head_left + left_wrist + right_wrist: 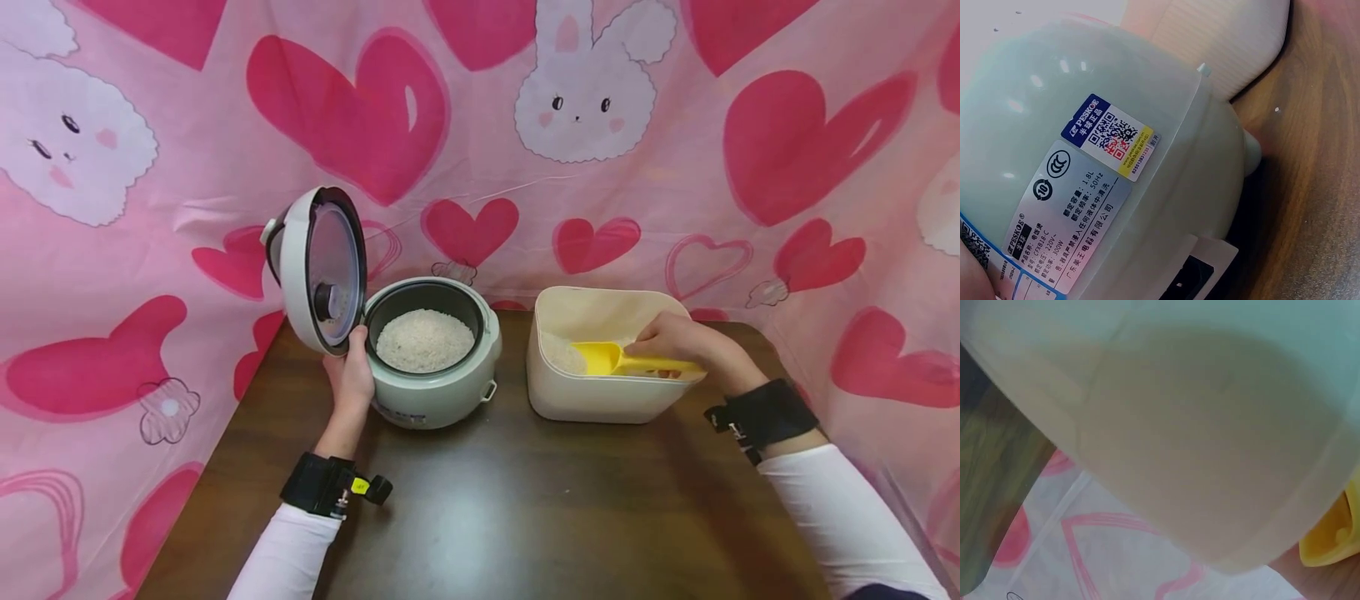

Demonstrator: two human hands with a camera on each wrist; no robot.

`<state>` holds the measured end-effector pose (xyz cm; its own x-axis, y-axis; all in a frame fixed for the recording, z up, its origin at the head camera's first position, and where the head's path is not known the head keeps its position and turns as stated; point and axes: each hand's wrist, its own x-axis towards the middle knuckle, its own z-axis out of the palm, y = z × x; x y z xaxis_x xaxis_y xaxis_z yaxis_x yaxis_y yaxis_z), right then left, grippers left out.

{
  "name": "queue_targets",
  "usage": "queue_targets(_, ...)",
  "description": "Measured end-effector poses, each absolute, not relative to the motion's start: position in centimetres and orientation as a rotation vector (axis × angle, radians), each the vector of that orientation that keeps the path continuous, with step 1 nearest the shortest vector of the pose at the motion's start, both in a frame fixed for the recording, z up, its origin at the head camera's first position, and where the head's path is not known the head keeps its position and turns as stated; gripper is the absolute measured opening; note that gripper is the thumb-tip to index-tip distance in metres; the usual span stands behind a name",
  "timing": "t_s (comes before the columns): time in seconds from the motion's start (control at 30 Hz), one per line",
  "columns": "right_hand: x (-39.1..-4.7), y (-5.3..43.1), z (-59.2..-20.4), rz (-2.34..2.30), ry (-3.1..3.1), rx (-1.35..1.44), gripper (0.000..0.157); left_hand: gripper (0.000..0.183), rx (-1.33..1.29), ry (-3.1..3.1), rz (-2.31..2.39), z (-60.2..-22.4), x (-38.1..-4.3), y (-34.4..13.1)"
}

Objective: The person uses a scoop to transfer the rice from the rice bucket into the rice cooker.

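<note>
A pale green rice cooker (427,400) stands with its lid (297,275) raised on the left, and white rice (425,340) lies heaped in its dark pot. My left hand (351,379) holds the lid's lower edge by the hinge, thumb up; its fingers are partly hidden behind the lid. Printed labels (1072,212) cover the cooker's side in the left wrist view. Inside a cream bin (592,400), my right hand (675,340) grips the handle of a yellow scoop (596,357). The scoop's front meets the rice (561,354) at the bin's left end.
Both containers stand side by side on a dark wooden table (480,500), with a gap between them. A pink cloth (480,167) printed with hearts and rabbits hangs right behind. In the right wrist view, the bin's wall (1197,437) fills most of the picture.
</note>
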<state>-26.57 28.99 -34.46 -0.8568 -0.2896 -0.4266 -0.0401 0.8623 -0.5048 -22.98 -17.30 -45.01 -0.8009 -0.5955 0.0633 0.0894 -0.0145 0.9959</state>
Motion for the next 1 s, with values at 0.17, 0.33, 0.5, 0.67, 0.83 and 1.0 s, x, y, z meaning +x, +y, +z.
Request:
queue_targets(0.17, -26.6, 28.7, -34.5, -0.687, 2.517, -0.254, 0.035, 0.045, 0.514, -1.777, -1.863, -45.1, -23.0, -17.2)
queue_targets(0.33, -26.7, 28.5, -34.4, -0.738, 2.505, -0.253, 0.036, 0.048, 0.517, -1.785, -1.860, -45.1, -23.0, -17.2)
queue_targets(0.5, -26.7, 29.0, -34.2, -0.792, 2.485, -0.251, 0.040, 0.047, 0.530, -1.781, -1.866, -45.0, -23.0, -17.3)
queue_targets(0.67, -26.2, 30.0, -33.2, -0.869, 2.446, -0.189, 0.044, 0.048, 0.503, -1.756, -1.882, -44.7, -23.3, -17.3)
queue_targets(0.83, -25.8, 31.5, -32.6, -0.850, 2.477, -0.170, 0.046, 0.047, 0.508, -1.763, -1.878, -44.8, -23.3, -17.4)
queue_targets(1.0, -25.2, 33.4, -33.0, -0.906, 2.479, -0.140, 0.048, 0.048, 0.517, -1.778, -1.874, -45.0, -23.1, -17.4)
